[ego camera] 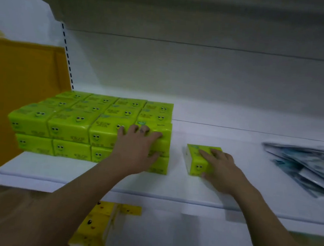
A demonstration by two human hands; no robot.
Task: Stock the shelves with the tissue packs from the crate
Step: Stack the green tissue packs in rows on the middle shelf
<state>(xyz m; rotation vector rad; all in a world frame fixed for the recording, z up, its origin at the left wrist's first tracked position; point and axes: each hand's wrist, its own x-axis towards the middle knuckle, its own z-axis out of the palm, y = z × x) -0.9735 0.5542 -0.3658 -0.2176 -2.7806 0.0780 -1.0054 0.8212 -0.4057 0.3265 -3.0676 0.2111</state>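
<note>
1. Tissue packs (68, 126) in lime green, printed with little smiling faces, stand as a block in the left-centre of the frame. They are two layers high, four across the front and three deep on top, with their sides touching.
2. At the far left edge, just beside the block, rises an orange-yellow panel (18, 100). A white slotted upright (67, 55) runs up behind it toward the upper left.
3. Below the block, at the bottom centre, yellow tissue packs (97, 227) lie on a lower level. They are too blurred to count.
4. The left hand (137, 146) rests on the front right corner of the block. Its fingers are spread over the top edge of the upper pack, its palm lies against the front face, and its thumb reaches right across the lower pack.
5. Right of the block and clearly apart from it, a single tissue pack (197, 161) lies flat on the white shelf (250, 179), its narrow end toward the camera.
6. The right hand (221, 169) grips this pack, with its fingers laid over the top and its thumb curled against the near lower corner.
7. Toward the right edge of the frame, well apart from the single pack, flat blue-and-white packets (306, 167) lie fanned over one another on the same shelf.
</note>
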